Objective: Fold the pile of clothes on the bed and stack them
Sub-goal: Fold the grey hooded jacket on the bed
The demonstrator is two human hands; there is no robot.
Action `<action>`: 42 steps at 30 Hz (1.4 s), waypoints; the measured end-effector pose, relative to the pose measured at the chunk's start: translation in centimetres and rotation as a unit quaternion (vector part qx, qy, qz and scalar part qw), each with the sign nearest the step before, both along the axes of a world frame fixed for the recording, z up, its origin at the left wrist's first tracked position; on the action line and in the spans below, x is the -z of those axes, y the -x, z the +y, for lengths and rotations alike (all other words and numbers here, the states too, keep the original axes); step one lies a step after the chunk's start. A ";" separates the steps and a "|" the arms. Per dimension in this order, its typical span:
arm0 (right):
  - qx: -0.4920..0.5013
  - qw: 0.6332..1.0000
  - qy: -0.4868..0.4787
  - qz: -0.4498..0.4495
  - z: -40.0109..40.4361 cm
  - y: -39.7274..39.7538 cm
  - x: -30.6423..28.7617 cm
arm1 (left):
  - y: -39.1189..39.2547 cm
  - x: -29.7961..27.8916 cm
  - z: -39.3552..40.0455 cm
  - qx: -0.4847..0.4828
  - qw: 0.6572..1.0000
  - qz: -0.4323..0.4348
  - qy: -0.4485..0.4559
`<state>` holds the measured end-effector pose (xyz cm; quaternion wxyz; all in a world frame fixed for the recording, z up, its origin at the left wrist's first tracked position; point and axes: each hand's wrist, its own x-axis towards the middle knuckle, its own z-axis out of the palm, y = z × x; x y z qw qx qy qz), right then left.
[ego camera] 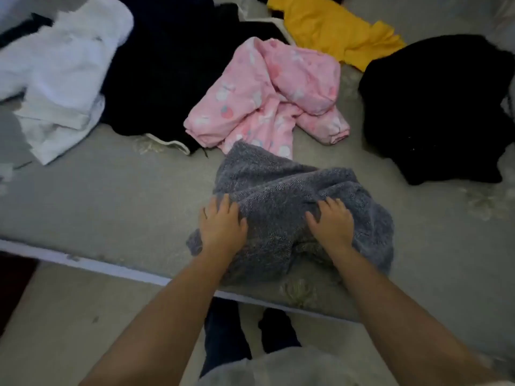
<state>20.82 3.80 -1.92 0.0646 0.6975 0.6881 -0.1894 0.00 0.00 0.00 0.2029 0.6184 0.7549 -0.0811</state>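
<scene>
Flattening: grey fleece [292, 207] bunched at bed [111, 207] edge
Hands: left hand [221, 225], right hand [331, 222] flat, fingers apart, gripping nothing
Advice: smooth outward from fleece centre

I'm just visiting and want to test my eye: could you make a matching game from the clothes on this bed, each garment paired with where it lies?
Things:
1. grey fleece garment
2. pink printed garment
3. yellow garment
4. white garment

Places:
A. far left of the bed
B. under both hands, at the near edge
C. far side, right of middle
D. middle, just beyond the grey one

Pairs: 1-B, 2-D, 3-C, 4-A
</scene>
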 end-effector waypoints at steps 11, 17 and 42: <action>0.242 0.961 0.012 -0.131 3.0 -6.3 5.9 | -3.9 8.7 10.0 0.176 0.982 -0.067 -0.032; 0.234 0.963 -0.122 0.055 4.0 -4.7 3.6 | -3.1 6.0 10.1 0.088 0.971 -0.220 -0.045; -0.209 0.893 -0.338 0.211 8.3 5.7 -14.8 | 8.6 -12.9 7.9 0.090 0.935 -0.066 -0.336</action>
